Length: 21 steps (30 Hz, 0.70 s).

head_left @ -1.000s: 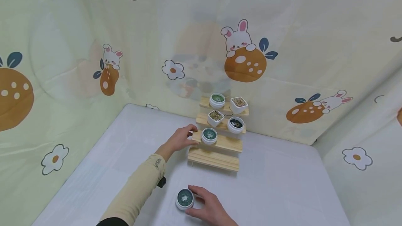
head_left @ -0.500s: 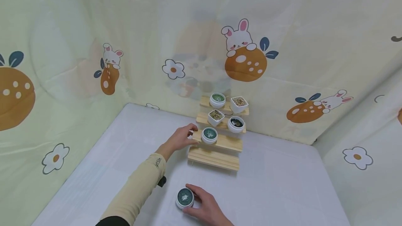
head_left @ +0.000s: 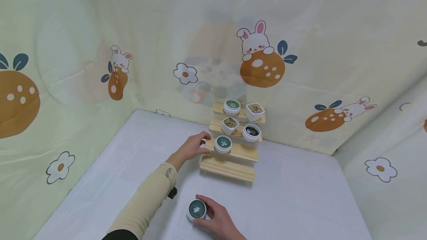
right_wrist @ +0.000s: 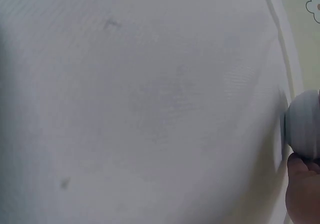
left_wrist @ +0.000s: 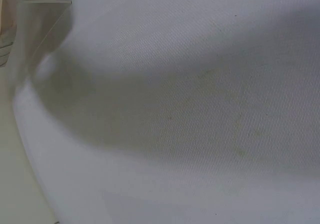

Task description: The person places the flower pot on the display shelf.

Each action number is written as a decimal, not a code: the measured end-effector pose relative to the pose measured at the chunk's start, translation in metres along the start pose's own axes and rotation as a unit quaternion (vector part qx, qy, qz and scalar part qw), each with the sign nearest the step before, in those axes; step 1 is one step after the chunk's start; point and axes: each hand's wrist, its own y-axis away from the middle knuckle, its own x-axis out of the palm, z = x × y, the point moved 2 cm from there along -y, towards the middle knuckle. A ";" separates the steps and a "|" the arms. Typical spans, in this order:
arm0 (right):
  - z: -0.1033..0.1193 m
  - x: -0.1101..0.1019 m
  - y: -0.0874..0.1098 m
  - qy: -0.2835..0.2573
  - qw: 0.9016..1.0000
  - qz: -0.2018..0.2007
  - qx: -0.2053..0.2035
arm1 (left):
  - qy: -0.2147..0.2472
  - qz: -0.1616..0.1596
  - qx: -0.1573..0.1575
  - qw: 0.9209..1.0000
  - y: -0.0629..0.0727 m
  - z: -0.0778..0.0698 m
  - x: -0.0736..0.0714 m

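Observation:
My right hand (head_left: 218, 219) holds a small round white pot (head_left: 197, 209) with a dark teal top and a pale mark, thumb and fingers on its right side. In the right wrist view, the pot's white side (right_wrist: 304, 124) shows above a blurred finger. My left hand (head_left: 191, 147) grips the left end of a lower board on a stepped wooden stand (head_left: 245, 152). Beside those fingers, a similar teal-topped pot (head_left: 223, 144) stands on that board. The left wrist view shows mostly white cloth and shadow; the hand's hold is hidden there.
Higher boards carry a green-topped round pot (head_left: 232, 106), a square pot of pale bits (head_left: 255, 111), another square pot (head_left: 230, 125) and a dark-topped round pot (head_left: 251, 132). The stand is on a white-covered table (head_left: 293, 195), near a printed curtain (head_left: 207, 40).
My right hand has shifted slightly left around the pot, which stays in about the same place. My left hand and the stand hold still.

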 end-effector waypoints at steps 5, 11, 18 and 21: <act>0.004 -0.008 0.000 0.004 1.000 -0.023 -0.020 | -0.004 0.001 -0.002 1.000 0.000 0.000 0.000; 0.014 -0.023 -0.001 0.013 0.998 -0.052 -0.038 | -0.004 0.002 -0.006 1.000 -0.001 -0.001 0.000; 0.022 -0.040 -0.004 -0.008 0.996 -0.087 -0.016 | -0.007 -0.001 0.000 1.000 -0.002 0.001 0.001; 0.025 -0.047 -0.006 -0.024 0.995 -0.100 -0.020 | -0.006 -0.002 0.001 1.000 -0.001 0.001 0.001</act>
